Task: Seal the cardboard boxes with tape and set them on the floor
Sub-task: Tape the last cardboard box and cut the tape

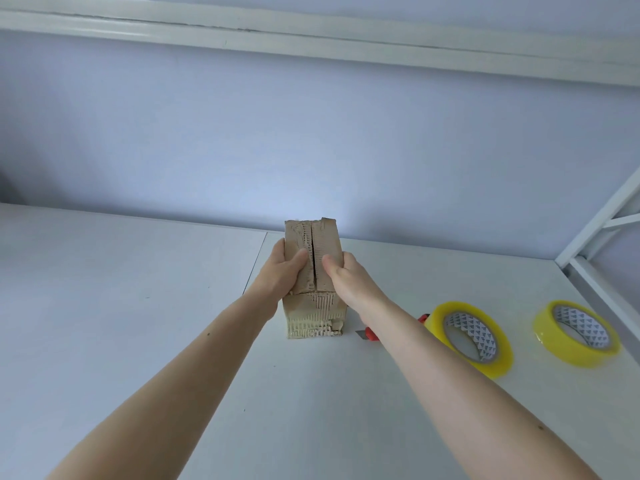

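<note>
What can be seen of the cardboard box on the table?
The cardboard box is small, tan and worn, its outer paper torn off in patches so the corrugation shows. It stands on the white table, its two top flaps meeting at an untaped middle seam. The left hand and right hand grip its sides, thumbs pressing the flaps.

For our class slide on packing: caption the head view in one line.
Both hands, left hand and right hand, press a cardboard box's flaps shut beside two tape rolls.

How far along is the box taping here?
Early on. Done: nothing sealed yet; the cardboard box shows an open seam with no tape across it. In hand: the left hand and right hand press its flaps together. Left: both tape rolls lie untouched on the table.
</note>
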### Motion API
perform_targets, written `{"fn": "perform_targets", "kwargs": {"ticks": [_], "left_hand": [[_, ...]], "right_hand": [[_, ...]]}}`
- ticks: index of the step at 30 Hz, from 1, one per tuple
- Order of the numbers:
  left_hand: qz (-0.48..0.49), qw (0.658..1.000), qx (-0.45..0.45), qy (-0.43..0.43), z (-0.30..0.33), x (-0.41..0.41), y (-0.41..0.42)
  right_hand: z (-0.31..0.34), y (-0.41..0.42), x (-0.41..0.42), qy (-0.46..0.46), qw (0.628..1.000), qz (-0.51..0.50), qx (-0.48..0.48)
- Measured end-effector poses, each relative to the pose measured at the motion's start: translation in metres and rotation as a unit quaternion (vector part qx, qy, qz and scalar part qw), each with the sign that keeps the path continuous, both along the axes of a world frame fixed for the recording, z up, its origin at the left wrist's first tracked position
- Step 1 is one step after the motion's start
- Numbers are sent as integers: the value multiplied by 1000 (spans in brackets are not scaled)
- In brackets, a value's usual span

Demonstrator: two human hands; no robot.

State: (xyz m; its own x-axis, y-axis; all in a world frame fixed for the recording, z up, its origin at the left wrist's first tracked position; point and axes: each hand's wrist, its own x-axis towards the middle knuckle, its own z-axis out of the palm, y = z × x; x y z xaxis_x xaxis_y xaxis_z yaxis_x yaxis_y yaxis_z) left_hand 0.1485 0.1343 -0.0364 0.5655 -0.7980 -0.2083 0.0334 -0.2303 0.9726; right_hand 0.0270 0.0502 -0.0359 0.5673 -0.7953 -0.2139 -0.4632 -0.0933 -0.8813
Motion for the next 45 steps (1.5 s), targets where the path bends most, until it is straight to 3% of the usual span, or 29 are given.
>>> {"fn": "perform_targets", "kwargs": {"ticks": [8, 14, 20, 25, 29, 32, 41, 45], "left_hand": [[-4, 1000, 19, 22, 2, 1, -1], [9, 999, 33, -38, 14, 1, -1], [21, 998, 32, -49, 29, -7, 2], [43, 997, 25, -53, 38, -14, 6], [88, 993, 22, -73, 44, -17, 4], [120, 985, 3, -125, 44, -18, 3], [137, 965, -112, -196, 61, -44, 11], [111, 969, -164, -145, 71, -62, 19]], "right_hand": [[5, 3, 1, 26, 1000, 8, -8], [22, 4, -13, 29, 999, 26, 12], [27, -3, -43, 16, 994, -32, -105], [24, -22, -88, 187, 951, -95, -229], [24, -29, -114, 344, 907, -100, -224], [20, -29, -124, 411, 882, -79, -216], [17, -31, -134, 373, 905, -130, -156], [33, -35, -139, 319, 918, -166, -170]]}}
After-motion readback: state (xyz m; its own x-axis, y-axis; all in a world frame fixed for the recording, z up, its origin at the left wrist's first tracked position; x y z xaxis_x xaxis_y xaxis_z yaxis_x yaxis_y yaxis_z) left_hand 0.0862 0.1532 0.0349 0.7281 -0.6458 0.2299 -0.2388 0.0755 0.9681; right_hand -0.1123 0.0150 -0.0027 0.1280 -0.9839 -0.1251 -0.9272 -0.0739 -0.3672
